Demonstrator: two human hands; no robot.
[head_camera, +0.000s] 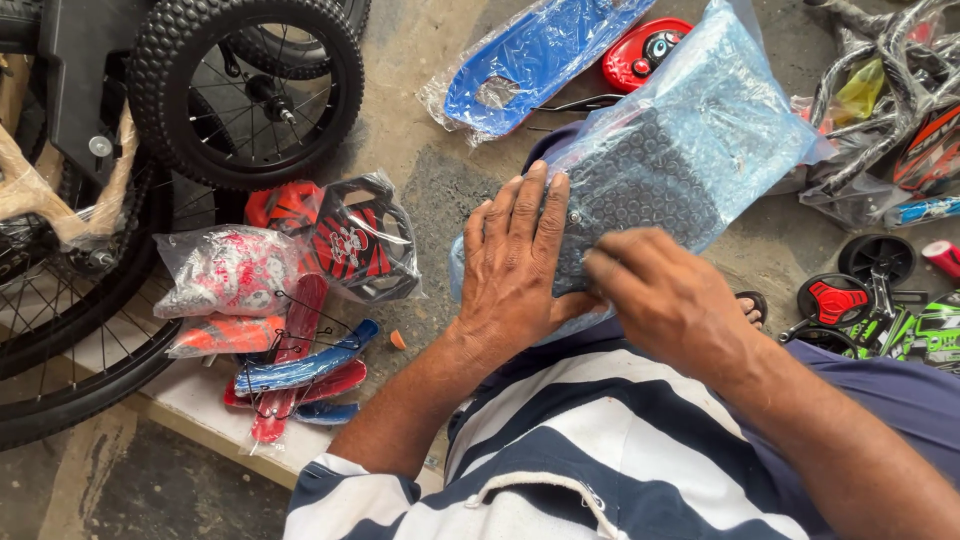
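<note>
my left hand (515, 262) lies flat, fingers spread and straight, pressing down on a dark grey part wrapped in bubble wrap (655, 165). it grips nothing, it only pins the package against my lap. my right hand (665, 295) comes in from the other side with the fingers bunched together at the near edge of the same package, pinching at the wrap or at something small there; i cannot tell exactly what the fingertips have. the wrapped part rests tilted across my knees, its far end rising toward the top of the view, the clear blue-tinted plastic standing loose around it.

below my hands is my striped shirt (560, 450), dark blue and white.

beyond the package, on the concrete floor (420, 170), lies a blue plastic panel in a clear bag (530, 55), and just beside it a red part (640, 50). to my left are bagged pieces: a red-and-white printed part (225, 270), a black and red piece (360, 240), and a bundle of red and blue curved strips (295, 375). farther left stands a small black wheel with a knobby tyre (245, 90). to my right are small black wheels (875, 258) and a tangle of black tubing in plastic (880, 80).
</note>
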